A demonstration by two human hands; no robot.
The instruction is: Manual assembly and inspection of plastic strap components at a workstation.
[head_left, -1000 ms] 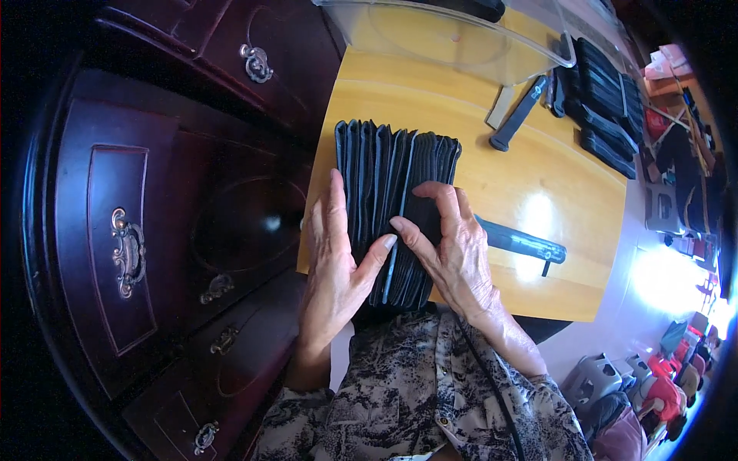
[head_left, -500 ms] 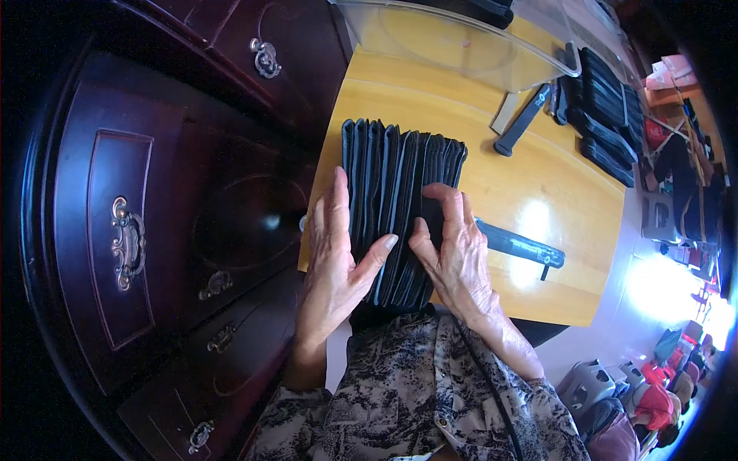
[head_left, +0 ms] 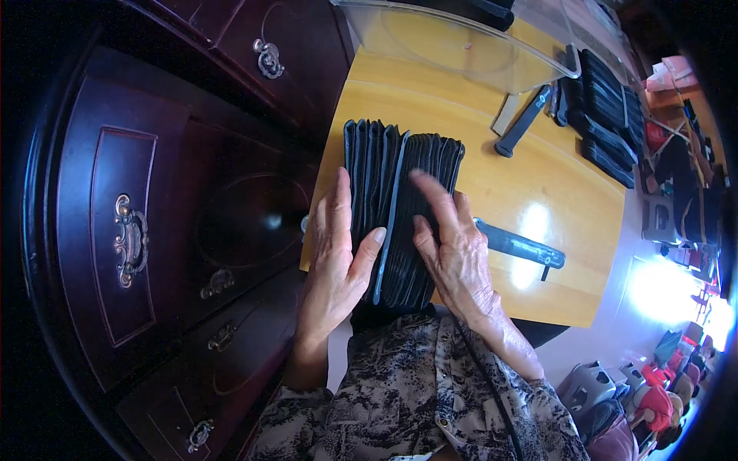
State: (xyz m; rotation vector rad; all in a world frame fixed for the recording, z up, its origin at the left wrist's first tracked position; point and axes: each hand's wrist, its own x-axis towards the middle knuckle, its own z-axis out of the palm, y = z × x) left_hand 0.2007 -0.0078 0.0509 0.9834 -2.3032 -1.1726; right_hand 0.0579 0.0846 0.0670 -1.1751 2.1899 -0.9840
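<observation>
A row of black, thin folded strips [head_left: 369, 165], leather-like, stands packed on edge near the table's left side. Along the row's left face my left hand [head_left: 327, 257] lies with fingers stretched out, its thumb over the tops. My right hand [head_left: 455, 250] is at the right part of the row, fingers apart, index finger extended over the edges and a little blurred. One grey-edged strip [head_left: 393, 215] shows in the middle, between my two thumbs. The fingers' undersides are hidden.
On the yellow wooden table [head_left: 530, 200] lie a dark flat bar [head_left: 523, 253], a black-handled tool [head_left: 524, 123] and more black strips [head_left: 607, 107]. A clear plastic bin [head_left: 461, 38] stands at the far edge. Dark wooden drawers [head_left: 127, 238] flank the left. People sit at lower right.
The right index finger has moved left and straightened across the strips. The strips in the middle have shifted right, and a grey-edged one now shows more plainly. My left hand has barely moved.
</observation>
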